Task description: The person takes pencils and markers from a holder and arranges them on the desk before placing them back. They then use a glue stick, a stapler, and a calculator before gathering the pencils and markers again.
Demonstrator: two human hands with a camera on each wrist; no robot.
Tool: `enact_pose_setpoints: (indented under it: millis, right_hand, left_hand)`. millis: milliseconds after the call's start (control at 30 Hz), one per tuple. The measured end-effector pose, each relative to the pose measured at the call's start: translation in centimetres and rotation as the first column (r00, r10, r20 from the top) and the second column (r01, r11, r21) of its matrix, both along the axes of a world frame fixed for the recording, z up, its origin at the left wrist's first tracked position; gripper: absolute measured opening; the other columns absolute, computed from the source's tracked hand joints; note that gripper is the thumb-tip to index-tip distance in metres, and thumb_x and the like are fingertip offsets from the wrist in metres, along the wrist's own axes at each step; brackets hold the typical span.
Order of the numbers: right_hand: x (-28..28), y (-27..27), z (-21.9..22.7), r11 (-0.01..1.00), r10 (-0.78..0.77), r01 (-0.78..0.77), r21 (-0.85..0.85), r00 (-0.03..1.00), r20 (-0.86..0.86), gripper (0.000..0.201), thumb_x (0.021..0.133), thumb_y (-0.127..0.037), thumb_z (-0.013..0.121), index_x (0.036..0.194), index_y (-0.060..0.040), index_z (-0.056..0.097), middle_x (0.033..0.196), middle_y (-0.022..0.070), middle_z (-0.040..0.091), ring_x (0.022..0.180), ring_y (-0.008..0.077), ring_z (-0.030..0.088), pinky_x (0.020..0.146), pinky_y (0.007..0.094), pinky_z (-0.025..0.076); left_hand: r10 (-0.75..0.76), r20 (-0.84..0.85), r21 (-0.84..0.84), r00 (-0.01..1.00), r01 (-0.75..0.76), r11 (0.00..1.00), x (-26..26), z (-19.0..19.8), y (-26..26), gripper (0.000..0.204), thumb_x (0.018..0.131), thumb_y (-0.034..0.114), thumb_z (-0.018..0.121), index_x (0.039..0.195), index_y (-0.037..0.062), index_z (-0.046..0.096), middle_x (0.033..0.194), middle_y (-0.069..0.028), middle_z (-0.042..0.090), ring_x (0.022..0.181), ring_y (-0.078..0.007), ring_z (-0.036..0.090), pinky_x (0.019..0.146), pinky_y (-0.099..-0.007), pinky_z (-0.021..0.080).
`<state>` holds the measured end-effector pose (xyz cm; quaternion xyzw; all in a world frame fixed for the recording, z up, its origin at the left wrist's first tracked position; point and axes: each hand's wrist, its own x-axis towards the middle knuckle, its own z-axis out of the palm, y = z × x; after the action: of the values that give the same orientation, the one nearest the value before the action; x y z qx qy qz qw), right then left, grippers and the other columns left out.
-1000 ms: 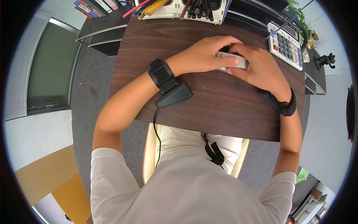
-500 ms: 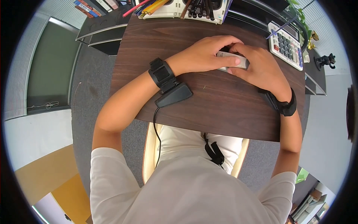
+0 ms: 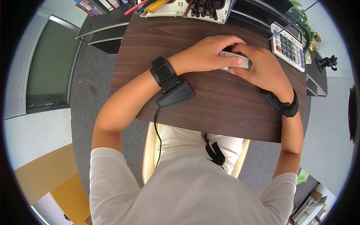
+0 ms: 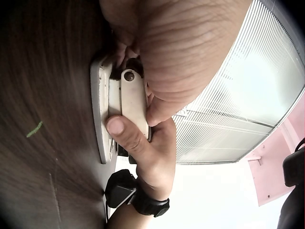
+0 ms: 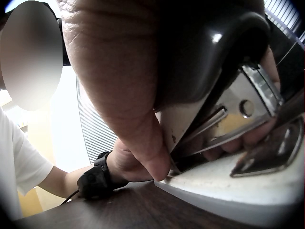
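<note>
A pale stapler with a dark nose cap stands on the desk between both hands. From the left, my left hand grips it, thumb laid along its top and fingers round the far side. My right hand holds the other end, thumb low on the near side. In the left wrist view, a rivet marks the hinge end, above the grey-edged base. The right wrist view shows the metal nose raised over the base's metal plate. Part of the stapler is hidden under the hands.
A white calculator lies at the right back, close to my right hand. Behind the hands stands a white organizer with pencils and pens. A black wrist camera on my left wrist trails a cable over the desk's front edge.
</note>
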<state>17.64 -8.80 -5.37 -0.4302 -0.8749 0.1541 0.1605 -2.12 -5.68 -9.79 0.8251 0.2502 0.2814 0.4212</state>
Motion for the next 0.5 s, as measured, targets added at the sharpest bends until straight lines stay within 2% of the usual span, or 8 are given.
enact_pose_setpoints:
  millis: [500]
  right_hand:
    - [-0.04, 0.05, 0.27, 0.999, 0.004, -0.004, -0.039, 1.000, -0.002, 0.036, 0.072, -0.026, 0.074, 0.098, -0.0036, 0.063, 0.083, 0.0178, 0.066, 0.075, 0.0367, 0.063, 0.065, 0.0430, 0.048]
  left_hand:
    - [0.017, 0.029, 0.003, 0.999, -0.017, 1.000, 0.05, -0.18, -0.06, 0.053, 0.091, 0.041, 0.061, 0.127, 0.0036, 0.051, 0.111, -0.0120, 0.062, 0.103, -0.0216, 0.059, 0.090, -0.0334, 0.046]
